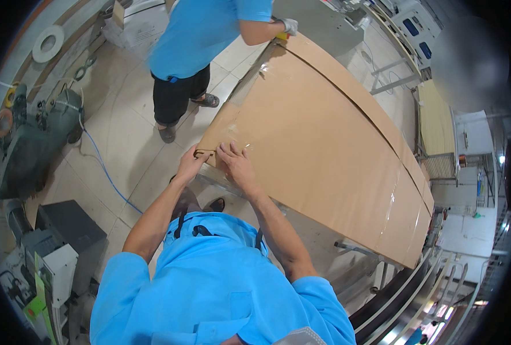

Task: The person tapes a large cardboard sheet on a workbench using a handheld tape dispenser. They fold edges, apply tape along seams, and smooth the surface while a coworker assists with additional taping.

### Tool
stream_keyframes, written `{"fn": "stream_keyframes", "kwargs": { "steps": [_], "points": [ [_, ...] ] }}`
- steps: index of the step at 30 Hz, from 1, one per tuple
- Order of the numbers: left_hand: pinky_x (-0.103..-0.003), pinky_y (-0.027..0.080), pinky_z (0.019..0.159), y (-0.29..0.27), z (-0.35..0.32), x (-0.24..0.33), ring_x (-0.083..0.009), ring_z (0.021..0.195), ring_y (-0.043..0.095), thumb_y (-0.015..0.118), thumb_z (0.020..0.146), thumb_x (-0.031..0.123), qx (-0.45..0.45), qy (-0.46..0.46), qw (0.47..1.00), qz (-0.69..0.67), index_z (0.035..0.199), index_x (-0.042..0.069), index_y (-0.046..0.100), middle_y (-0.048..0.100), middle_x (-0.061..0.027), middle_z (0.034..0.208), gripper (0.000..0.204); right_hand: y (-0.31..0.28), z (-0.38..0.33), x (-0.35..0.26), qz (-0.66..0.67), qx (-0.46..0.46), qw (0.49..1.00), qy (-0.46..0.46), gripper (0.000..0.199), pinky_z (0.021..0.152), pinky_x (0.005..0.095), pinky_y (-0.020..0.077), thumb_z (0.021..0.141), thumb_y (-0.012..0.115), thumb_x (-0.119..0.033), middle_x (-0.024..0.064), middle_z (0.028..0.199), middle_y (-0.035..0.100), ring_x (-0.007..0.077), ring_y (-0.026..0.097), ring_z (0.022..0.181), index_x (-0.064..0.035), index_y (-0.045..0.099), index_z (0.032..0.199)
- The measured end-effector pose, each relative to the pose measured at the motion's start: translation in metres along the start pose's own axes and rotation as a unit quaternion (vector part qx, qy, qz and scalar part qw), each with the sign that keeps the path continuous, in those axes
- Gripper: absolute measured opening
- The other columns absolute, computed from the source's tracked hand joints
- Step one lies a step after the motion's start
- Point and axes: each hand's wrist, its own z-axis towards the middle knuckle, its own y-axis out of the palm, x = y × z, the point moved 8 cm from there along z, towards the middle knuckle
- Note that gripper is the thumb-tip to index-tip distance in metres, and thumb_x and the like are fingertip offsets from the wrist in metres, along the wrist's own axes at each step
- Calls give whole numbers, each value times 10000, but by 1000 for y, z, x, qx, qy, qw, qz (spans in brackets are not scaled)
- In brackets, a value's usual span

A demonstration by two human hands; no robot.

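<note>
A large, flat brown cardboard sheet or box (319, 138) spreads out in front of me, with clear tape along its left edge and near its right end. My left hand (191, 165) is closed at its near left corner, thumb by a small dark gap in the folded cardboard. Just to the right, my right hand (237, 167) lies on the same corner with its fingers stretched out over the surface. A long dark seam (359, 106) runs along the far side of the cardboard.
Across the left edge stands a co-worker (201, 37) in blue, whose gloved hand (290, 26) holds something yellow on the cardboard. Green machinery (37, 144) and a blue hose (103, 164) are on the left. Metal rails (405, 299) lie at the lower right.
</note>
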Motion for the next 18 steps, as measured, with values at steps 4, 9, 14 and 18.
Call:
{"fn": "stream_keyframes", "kwargs": {
  "steps": [4, 9, 14, 18],
  "points": [
    [-273, 500, 756, -3, 3, -13, -102, 957, 622, 637, 1014, 303, -24, -29, 998, -54, 1407, 92, 569, 684, -2, 1077, 452, 2, 1, 1, 6, 16, 1000, -1, 727, 1163, 625, 332, 829, 700, -70, 36, 1595, 438, 341, 362, 1493, -168, 461, 1508],
    [-267, 507, 728, -5, 10, -19, -91, 908, 617, 607, 1036, 302, -47, -59, 991, -108, 1369, 29, 587, 692, -37, 1056, 431, 8, 3, 2, -1, 15, 1000, 0, 738, 1159, 631, 321, 839, 684, -57, 43, 1601, 432, 355, 358, 1494, -175, 445, 1527],
    [-337, 525, 873, 16, 5, -40, -141, 1017, 637, 526, 1069, 382, -38, -84, 974, -206, 1344, 38, 609, 673, -29, 1111, 448, 6, 1, 2, 20, -13, 1000, -2, 722, 1163, 622, 300, 855, 656, -10, 97, 1609, 418, 407, 333, 1500, -166, 451, 1530],
    [-340, 489, 1023, 7, 9, -62, -182, 1148, 643, 388, 1090, 496, 6, -82, 950, -300, 1377, -13, 592, 664, -107, 1305, 619, -5, 0, -4, 47, -10, 998, -42, 682, 1163, 605, 297, 875, 640, -13, 147, 1586, 441, 441, 354, 1480, -129, 467, 1524]
  ]
}}
